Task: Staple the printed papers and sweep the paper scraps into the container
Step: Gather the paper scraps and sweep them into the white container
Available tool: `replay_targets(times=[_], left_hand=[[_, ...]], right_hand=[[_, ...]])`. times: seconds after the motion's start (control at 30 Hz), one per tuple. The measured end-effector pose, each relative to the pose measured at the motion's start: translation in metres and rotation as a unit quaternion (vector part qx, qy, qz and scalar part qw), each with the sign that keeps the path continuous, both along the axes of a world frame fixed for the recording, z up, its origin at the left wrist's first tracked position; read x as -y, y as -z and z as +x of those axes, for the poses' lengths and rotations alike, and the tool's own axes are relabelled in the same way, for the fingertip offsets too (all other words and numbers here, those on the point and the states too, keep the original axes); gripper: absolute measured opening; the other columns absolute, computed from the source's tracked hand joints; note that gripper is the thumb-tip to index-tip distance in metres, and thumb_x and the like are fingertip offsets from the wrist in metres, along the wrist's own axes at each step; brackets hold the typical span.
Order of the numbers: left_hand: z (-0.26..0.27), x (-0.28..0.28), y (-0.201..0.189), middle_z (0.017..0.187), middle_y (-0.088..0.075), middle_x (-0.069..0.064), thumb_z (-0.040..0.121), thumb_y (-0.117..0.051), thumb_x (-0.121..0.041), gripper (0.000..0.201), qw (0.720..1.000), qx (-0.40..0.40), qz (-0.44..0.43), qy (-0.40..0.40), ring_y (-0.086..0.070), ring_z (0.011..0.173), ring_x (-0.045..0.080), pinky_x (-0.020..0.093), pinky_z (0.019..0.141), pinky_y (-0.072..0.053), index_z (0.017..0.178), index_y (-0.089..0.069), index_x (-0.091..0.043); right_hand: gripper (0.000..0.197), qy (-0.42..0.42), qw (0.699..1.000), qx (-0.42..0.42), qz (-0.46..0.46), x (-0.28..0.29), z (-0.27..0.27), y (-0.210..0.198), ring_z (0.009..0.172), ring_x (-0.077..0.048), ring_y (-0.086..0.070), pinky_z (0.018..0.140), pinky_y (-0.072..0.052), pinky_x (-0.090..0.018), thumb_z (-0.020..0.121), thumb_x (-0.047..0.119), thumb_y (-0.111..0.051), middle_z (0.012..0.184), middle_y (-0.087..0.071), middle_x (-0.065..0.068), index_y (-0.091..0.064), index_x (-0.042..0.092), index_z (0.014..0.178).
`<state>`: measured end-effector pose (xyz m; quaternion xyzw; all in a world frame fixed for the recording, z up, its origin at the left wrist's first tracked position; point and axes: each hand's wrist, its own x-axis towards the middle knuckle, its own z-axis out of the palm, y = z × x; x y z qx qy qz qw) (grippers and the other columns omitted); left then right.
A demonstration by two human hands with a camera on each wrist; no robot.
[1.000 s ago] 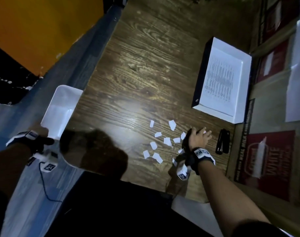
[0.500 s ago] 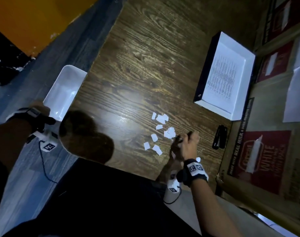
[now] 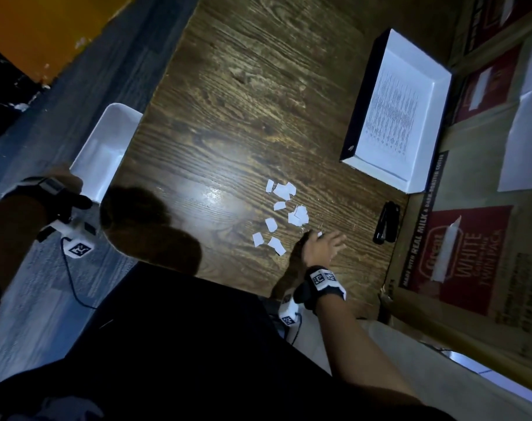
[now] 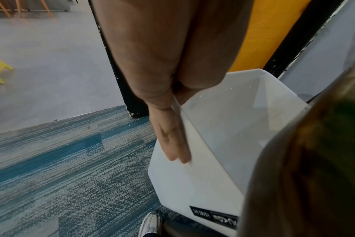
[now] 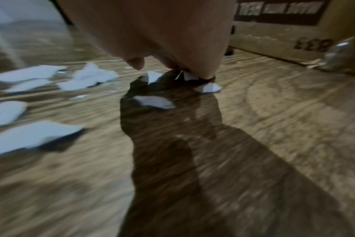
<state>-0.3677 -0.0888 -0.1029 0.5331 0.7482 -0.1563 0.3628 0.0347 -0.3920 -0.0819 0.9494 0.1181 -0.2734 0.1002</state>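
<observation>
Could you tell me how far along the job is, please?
Stapling may be done: the printed papers lie in a box, the stapler idle nearby. In hand: the right hand touches the paper scraps; the left hand holds the container at the table edge. Left: all visible scraps lie on the table, none in the container.

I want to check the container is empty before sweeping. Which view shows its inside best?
The left wrist view: the white container is close up, its inside bare, the left hand holding its wall. The head view shows it small beside the table edge. The right wrist view misses it.
</observation>
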Motion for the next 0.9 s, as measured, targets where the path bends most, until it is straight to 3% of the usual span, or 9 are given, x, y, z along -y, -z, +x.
replay_targets(times=[0.1,0.17,0.33,0.4,0.5,0.57,0.63,0.8,0.9], left_hand=[[-0.006,-0.004,0.004,0.136,-0.042,0.039,0.089,-0.049,0.005,0.045,1.0,0.007,-0.001,0.006,-0.042,0.125,0.051,0.05,0.102,-0.038,0.132,-0.041,0.015],[-0.014,-0.01,0.014,0.134,-0.043,0.039,0.084,-0.055,0.007,0.049,0.999,0.033,-0.007,0.015,-0.045,0.121,0.053,0.053,0.097,-0.042,0.131,-0.043,0.012],[-0.01,-0.016,0.01,0.127,-0.048,0.042,0.086,-0.05,0.01,0.042,0.999,0.028,-0.011,0.037,-0.049,0.116,0.052,0.051,0.095,-0.042,0.127,-0.046,0.016],[-0.011,-0.018,0.015,0.129,-0.047,0.041,0.084,-0.051,0.013,0.045,0.998,0.044,-0.008,0.044,-0.048,0.118,0.051,0.051,0.096,-0.041,0.128,-0.045,0.016],[-0.021,-0.025,0.03,0.13,-0.046,0.041,0.078,-0.058,0.01,0.054,0.997,0.056,-0.002,0.055,-0.046,0.119,0.052,0.053,0.097,-0.041,0.13,-0.044,0.014],[-0.021,-0.026,0.033,0.13,-0.046,0.041,0.072,-0.064,0.003,0.063,0.996,0.063,-0.007,0.059,-0.047,0.119,0.053,0.054,0.098,-0.041,0.13,-0.044,0.013],[-0.018,-0.026,0.027,0.135,-0.043,0.038,0.077,-0.061,0.007,0.059,0.996,0.042,-0.006,0.076,-0.045,0.122,0.05,0.052,0.101,-0.04,0.133,-0.041,0.011],[-0.019,-0.031,0.027,0.137,-0.043,0.037,0.083,-0.057,0.006,0.056,0.996,0.049,-0.004,0.08,-0.045,0.123,0.051,0.054,0.101,-0.041,0.136,-0.04,0.008],[-0.019,-0.03,0.025,0.134,-0.045,0.037,0.087,-0.049,0.003,0.047,0.997,0.044,0.005,0.061,-0.048,0.118,0.053,0.058,0.098,-0.043,0.133,-0.043,0.007]], right_hand=[[0.061,-0.015,0.983,-0.08,0.165,-0.008,-0.017,-0.025,0.147,-0.029,0.009,0.119,0.0,-0.039,0.101,0.032,-0.027,0.16,0.006,-0.011,-0.008,0.001,0.15],[0.064,0.004,0.979,-0.028,0.2,-0.001,0.007,-0.038,0.148,-0.028,0.007,0.119,-0.003,-0.037,0.1,0.028,-0.033,0.16,0.004,-0.011,-0.004,0.001,0.15],[0.06,0.15,0.975,0.016,0.162,0.001,0.073,-0.032,0.147,-0.033,0.001,0.118,-0.005,-0.043,0.098,0.028,-0.028,0.159,-0.003,-0.018,-0.016,-0.002,0.148],[0.057,0.141,0.975,0.019,0.169,-0.017,0.059,-0.021,0.146,-0.039,0.0,0.118,-0.001,-0.046,0.096,0.027,-0.024,0.157,-0.006,-0.025,-0.026,-0.005,0.144],[0.062,0.051,0.982,-0.043,0.178,-0.053,0.002,-0.028,0.146,-0.039,0.001,0.12,-0.003,-0.047,0.097,0.025,-0.031,0.157,-0.002,-0.025,-0.014,-0.008,0.146],[0.063,-0.025,0.969,-0.096,0.226,-0.059,-0.016,-0.033,0.147,-0.031,0.008,0.12,0.0,-0.04,0.098,0.025,-0.033,0.16,0.005,-0.016,-0.006,-0.002,0.149],[0.062,-0.051,0.959,-0.083,0.266,-0.057,-0.004,-0.035,0.148,-0.024,0.008,0.116,0.003,-0.029,0.099,0.023,-0.034,0.16,0.005,-0.008,-0.006,0.003,0.15],[0.064,0.055,0.976,-0.022,0.208,-0.056,0.065,-0.049,0.148,-0.029,0.004,0.12,-0.003,-0.037,0.099,0.03,-0.031,0.161,0.0,-0.012,-0.006,0.001,0.15],[0.066,0.054,0.981,-0.036,0.18,-0.07,0.047,-0.043,0.146,-0.036,-0.001,0.12,-0.005,-0.044,0.096,0.029,-0.031,0.158,-0.004,-0.023,-0.011,-0.007,0.147]])
